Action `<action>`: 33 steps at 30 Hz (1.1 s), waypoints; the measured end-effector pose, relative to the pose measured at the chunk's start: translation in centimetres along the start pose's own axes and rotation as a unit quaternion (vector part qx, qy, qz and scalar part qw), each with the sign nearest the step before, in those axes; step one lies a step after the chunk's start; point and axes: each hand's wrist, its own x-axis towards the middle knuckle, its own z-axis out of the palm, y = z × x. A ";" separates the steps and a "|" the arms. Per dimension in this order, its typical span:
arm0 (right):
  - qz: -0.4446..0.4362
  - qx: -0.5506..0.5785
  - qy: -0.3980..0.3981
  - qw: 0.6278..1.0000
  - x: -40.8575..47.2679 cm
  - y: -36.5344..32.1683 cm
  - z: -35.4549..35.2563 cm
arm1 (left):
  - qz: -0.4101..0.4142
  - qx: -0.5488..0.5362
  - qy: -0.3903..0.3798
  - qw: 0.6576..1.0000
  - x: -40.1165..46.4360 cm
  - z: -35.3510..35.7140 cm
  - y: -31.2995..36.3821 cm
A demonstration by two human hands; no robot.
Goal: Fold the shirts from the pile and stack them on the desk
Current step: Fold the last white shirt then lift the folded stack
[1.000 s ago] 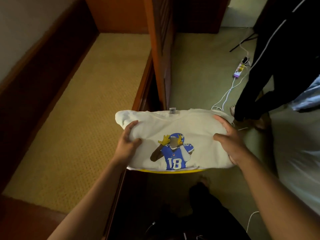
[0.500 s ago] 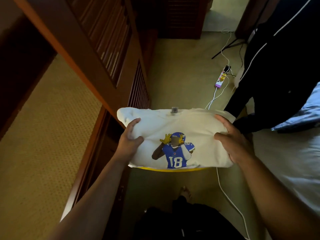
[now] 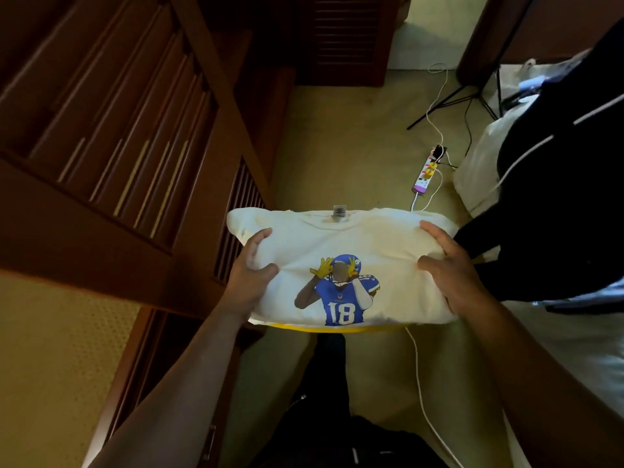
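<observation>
Swinging away from the tan desk (image 3: pixel 50 349), I keep my left hand (image 3: pixel 248 282) and right hand (image 3: pixel 449 275) gripping the folded shirts (image 3: pixel 341 238) level so layers stay aligned.

Dim room: green carpet (image 3: pixel 341 136), dark louvred wooden doors (image 3: pixel 111 106), power strip (image 3: pixel 428 170) on floor.

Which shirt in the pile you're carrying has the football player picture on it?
The white shirt on top, with the blue number 18 player. The yellow shirt beneath shows only a thin edge.
</observation>
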 end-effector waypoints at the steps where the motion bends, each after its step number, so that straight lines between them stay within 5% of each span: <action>1: 0.000 0.003 0.005 1.000 1.5 -0.5 0.0 | 0.002 0.005 0.001 1.000 1.6 0.3 0.4; 19: 0.019 0.064 0.020 0.998 28.4 -15.8 0.7 | 0.014 0.010 -0.027 0.999 31.5 4.6 12.5; 33: -0.030 -0.052 -0.080 0.995 53.6 -28.9 1.7 | -0.031 -0.060 0.073 0.995 50.6 8.1 22.0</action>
